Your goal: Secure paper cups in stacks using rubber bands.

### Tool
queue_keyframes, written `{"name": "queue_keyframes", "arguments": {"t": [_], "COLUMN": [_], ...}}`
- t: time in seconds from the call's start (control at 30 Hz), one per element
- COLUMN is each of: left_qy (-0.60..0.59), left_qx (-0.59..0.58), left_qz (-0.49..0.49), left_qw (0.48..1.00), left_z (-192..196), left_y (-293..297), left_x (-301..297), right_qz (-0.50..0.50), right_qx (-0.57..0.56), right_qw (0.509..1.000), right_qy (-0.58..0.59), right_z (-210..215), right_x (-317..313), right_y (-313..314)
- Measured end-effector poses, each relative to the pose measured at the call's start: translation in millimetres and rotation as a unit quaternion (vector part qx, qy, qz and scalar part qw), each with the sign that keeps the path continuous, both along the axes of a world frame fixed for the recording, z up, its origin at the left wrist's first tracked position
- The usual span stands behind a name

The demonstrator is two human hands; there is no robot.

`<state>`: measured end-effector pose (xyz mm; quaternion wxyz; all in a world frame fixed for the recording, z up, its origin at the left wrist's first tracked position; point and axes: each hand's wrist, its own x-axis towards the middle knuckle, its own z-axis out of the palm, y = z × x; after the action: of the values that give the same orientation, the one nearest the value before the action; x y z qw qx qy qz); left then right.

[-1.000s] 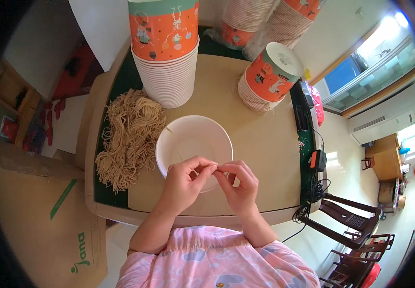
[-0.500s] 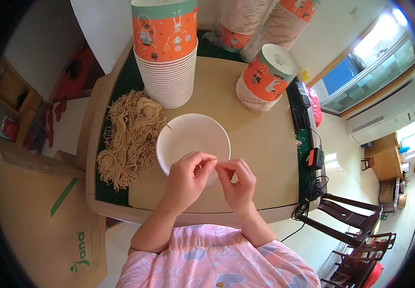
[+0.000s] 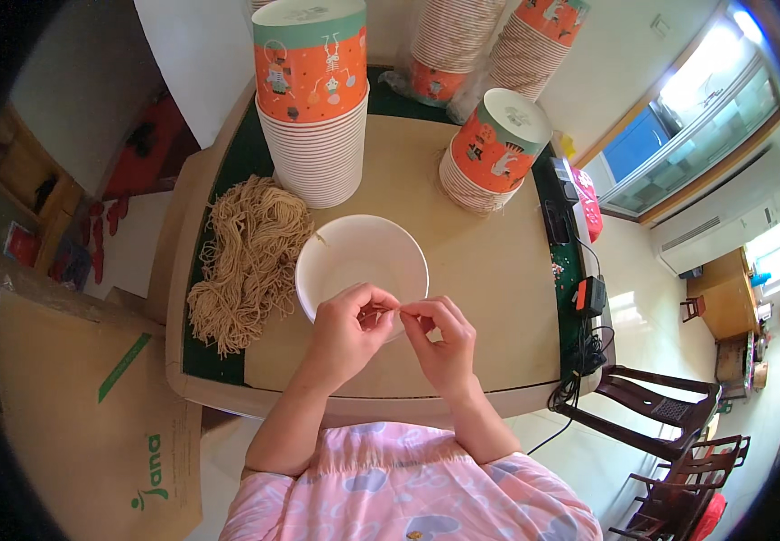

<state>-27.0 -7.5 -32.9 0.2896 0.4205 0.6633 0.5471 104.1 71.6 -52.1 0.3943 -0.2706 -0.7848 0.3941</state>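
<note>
One round white paper bucket point(image 3: 349, 252) is sitting mouth-up on one flat brown board point(image 3: 480, 279); left hand point(image 3: 351, 335) and right hand point(image 3: 444, 344) are pinching narrow above its near rim, on what I can't tell! One tangled beige yarn heap point(image 3: 252, 261) is lying left; two nearer orange-and-green paper-bucket stacks point(image 3: 313, 108) are standing beyond.

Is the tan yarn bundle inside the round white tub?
No, the tan yarn bundle lies outside, left of the round white tub.

Yarn point(image 3: 250, 261) left of bucket point(image 3: 351, 257)
</note>
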Motion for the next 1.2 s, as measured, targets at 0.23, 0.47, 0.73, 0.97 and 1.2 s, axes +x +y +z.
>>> {"name": "queue_keyframes", "arguments": {"t": [0.23, 0.47, 0.73, 0.97, 1.2], "left_qy": [-0.039, -0.090, -0.076, 0.197, 0.179], "left_qx": [0.033, 0.032, 0.036, 0.121, 0.108], "left_qz": [0.024, 0.012, -0.014, 0.084, 0.095], "left_qw": [0.998, 0.995, 0.996, 0.969, 0.973], "left_z": [-5, 6, 4, 3, 4], "left_y": [-3, -4, -6, 2, 6], "left_x": [-4, 1, -1, 13, 17], "right_qz": [-0.010, 0.013, 0.020, 0.003, -0.002], "right_qx": [0.007, -0.027, -0.052, -0.004, -0.003], "right_qw": [1.000, 1.000, 0.998, 1.000, 1.000], "right_qy": [-0.011, 0.004, 0.026, 0.028, 0.019], "right_z": [0, 7, 4, 7, 6], "right_x": [1, -3, -3, -7, -3], "right_y": [1, -2, -2, -5, -1]}}
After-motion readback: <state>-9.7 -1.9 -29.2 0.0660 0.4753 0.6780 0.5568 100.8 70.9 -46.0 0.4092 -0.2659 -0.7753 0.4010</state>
